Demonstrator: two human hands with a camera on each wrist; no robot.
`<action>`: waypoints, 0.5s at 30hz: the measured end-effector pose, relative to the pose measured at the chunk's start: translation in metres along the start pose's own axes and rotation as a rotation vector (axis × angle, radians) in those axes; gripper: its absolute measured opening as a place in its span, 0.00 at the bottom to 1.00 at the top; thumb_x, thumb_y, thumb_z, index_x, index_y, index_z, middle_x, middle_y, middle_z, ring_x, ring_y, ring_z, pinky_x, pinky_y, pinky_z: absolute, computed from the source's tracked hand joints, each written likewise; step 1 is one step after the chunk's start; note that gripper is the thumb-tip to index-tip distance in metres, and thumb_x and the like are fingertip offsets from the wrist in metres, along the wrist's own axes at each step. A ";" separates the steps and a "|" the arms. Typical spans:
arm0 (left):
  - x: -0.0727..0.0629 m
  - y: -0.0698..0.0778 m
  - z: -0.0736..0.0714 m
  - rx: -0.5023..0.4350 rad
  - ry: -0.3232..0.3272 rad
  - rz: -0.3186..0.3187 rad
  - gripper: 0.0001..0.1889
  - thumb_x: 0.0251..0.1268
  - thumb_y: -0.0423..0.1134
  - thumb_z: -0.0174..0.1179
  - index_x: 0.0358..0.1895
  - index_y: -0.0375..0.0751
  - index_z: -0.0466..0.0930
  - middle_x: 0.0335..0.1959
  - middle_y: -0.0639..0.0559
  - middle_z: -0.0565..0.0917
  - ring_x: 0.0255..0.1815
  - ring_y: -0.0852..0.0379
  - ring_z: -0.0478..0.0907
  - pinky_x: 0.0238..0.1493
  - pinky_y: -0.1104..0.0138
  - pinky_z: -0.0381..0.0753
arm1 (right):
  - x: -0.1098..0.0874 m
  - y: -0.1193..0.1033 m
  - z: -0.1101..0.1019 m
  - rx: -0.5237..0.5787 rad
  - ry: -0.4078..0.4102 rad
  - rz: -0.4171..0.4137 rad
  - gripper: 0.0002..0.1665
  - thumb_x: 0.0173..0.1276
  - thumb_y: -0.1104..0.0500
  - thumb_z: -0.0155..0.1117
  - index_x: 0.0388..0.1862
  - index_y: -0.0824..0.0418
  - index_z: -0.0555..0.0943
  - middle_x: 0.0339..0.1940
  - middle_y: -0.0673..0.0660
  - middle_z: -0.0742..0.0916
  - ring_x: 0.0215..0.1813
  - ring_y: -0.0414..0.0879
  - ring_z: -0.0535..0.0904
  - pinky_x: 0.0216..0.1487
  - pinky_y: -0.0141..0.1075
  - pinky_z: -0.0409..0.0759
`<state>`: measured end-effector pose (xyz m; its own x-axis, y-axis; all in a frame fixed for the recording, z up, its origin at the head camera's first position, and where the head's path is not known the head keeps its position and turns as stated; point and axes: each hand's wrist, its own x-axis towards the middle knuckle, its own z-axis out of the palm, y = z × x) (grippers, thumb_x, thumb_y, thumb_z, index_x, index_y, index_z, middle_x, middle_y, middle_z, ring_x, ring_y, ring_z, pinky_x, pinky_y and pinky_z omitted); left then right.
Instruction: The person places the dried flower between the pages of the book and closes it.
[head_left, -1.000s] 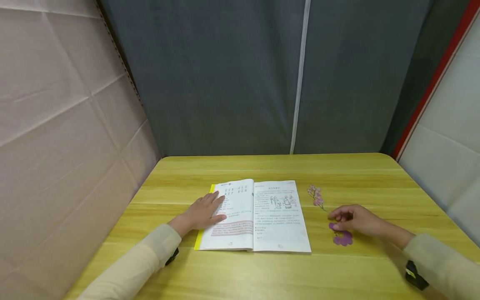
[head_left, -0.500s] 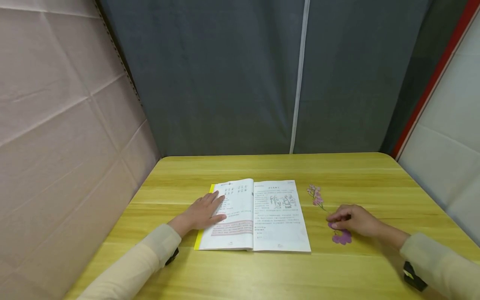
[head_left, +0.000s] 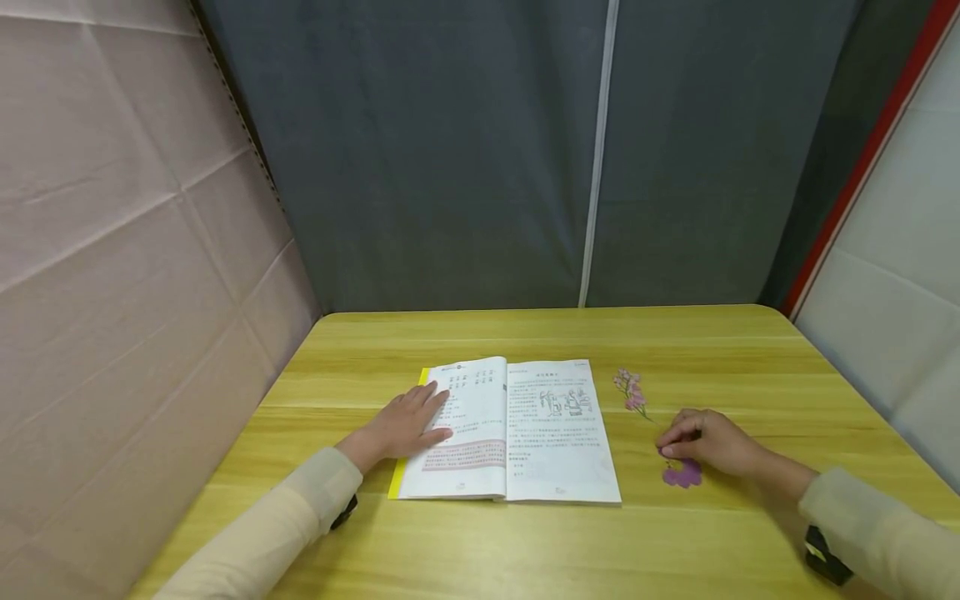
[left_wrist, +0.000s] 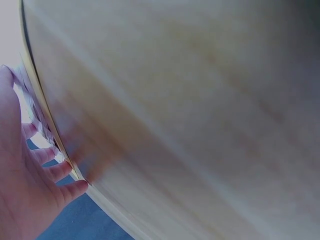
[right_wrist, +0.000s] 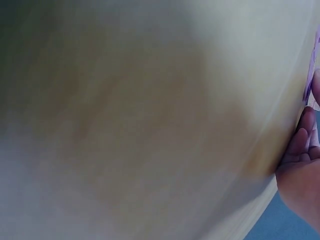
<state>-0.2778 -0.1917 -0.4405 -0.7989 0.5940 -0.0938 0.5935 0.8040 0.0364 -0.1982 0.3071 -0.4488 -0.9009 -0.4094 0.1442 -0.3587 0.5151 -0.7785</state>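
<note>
An open book (head_left: pixel 558 433) with printed text and a small line drawing lies on the table. My left hand (head_left: pixel 401 423) rests on its left page, fingers spread; the left wrist view shows this hand (left_wrist: pixel 35 175) at the pages' edge, low over the wood. To the right of the book, my right hand (head_left: pixel 708 442) pinches the upper edge of a flat purple flower (head_left: pixel 682 474) between thumb and forefinger. Its fingertips cover that part of the flower. In the right wrist view, the flower's thin purple edge (right_wrist: pixel 311 70) shows beside the thumb.
A flat pink flower sprig (head_left: pixel 632 392) with a thin stem lies between the book and my right hand, its stem end close to the fingertips. The wooden table (head_left: pixel 480 550) reaches back to a dark grey curtain (head_left: pixel 450 167). Pale fabric walls (head_left: pixel 135 250) stand on both sides.
The right thumb and forefinger have closed together at the purple flower's edge, and the hand has shifted slightly left. My left hand, the book and the pink sprig stay in place.
</note>
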 end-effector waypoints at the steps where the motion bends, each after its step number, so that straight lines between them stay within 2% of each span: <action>1: 0.000 0.000 0.000 -0.003 -0.001 0.000 0.41 0.72 0.65 0.40 0.77 0.40 0.51 0.76 0.36 0.51 0.75 0.39 0.51 0.69 0.45 0.55 | 0.000 0.000 0.000 0.001 0.002 0.001 0.05 0.63 0.64 0.69 0.35 0.64 0.88 0.33 0.54 0.83 0.33 0.39 0.75 0.30 0.31 0.76; 10: 0.000 0.001 -0.002 -0.006 -0.001 0.003 0.41 0.73 0.65 0.40 0.77 0.40 0.50 0.76 0.36 0.51 0.75 0.39 0.51 0.69 0.45 0.55 | 0.000 0.001 -0.008 0.056 -0.053 -0.019 0.06 0.67 0.66 0.64 0.36 0.65 0.87 0.36 0.56 0.85 0.35 0.40 0.78 0.32 0.32 0.79; 15: 0.000 0.000 -0.002 -0.003 -0.002 0.012 0.41 0.73 0.65 0.40 0.77 0.39 0.50 0.76 0.35 0.51 0.75 0.38 0.51 0.69 0.45 0.55 | -0.001 0.003 -0.008 0.035 -0.062 -0.029 0.09 0.66 0.66 0.66 0.43 0.69 0.86 0.36 0.57 0.84 0.34 0.39 0.76 0.31 0.31 0.76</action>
<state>-0.2781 -0.1911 -0.4385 -0.7915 0.6037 -0.0957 0.6029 0.7968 0.0403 -0.2002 0.3149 -0.4460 -0.8731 -0.4700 0.1296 -0.3745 0.4763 -0.7955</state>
